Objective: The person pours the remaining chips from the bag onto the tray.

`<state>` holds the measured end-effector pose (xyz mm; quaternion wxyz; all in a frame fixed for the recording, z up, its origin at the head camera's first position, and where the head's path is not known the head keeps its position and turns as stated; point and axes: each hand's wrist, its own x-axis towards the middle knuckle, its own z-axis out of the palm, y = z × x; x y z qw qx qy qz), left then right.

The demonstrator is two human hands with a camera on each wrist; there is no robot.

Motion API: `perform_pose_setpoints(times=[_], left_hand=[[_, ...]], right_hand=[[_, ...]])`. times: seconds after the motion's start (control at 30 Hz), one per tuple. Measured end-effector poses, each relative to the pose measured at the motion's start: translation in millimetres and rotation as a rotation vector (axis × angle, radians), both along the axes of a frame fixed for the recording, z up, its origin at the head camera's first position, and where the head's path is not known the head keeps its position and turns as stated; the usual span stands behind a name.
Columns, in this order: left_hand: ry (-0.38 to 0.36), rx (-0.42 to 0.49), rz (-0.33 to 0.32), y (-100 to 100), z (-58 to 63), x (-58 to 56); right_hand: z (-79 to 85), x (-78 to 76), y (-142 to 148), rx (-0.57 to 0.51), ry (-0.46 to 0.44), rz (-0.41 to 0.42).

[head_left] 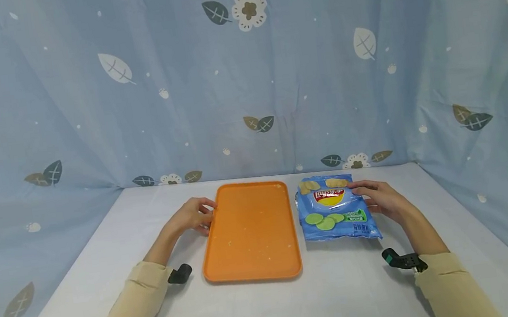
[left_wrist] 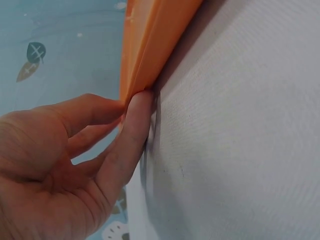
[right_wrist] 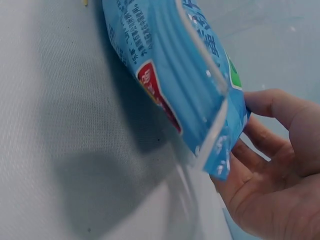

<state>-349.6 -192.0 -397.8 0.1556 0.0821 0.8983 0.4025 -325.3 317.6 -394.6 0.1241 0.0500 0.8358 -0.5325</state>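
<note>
An orange tray (head_left: 254,232) lies flat on the white table, its long sides running away from me. My left hand (head_left: 192,214) is at the tray's left edge; in the left wrist view its thumb and fingers pinch the rim of the tray (left_wrist: 159,42). To the right of the tray is a blue Lay's potato chip bag (head_left: 324,207) with its front facing up. My right hand (head_left: 383,201) grips the bag's right side. The right wrist view shows the sealed edge of the chip bag (right_wrist: 172,85) raised over the table, with a shadow beneath.
The white tabletop (head_left: 337,296) extends in front of and beside the tray and bag. A pale blue curtain (head_left: 187,82) with leaves and flowers hangs behind the table and along both sides. Black wrist cameras (head_left: 180,274) sit at both sleeve cuffs.
</note>
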Motion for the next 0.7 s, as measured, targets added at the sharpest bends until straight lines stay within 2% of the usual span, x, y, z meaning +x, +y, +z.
perform_pose_setpoints(times=[0.27, 0.7], left_hand=[[-0.022, 0.007, 0.018, 0.5, -0.2, -0.8], [-0.006, 0.005, -0.003, 1.0, -0.3, -0.1]], right_hand=[[-2.2, -0.2, 1.5, -0.032, -0.004, 0.005], [-1.1, 1.4, 3.6, -0.043, 0.003, -0.010]])
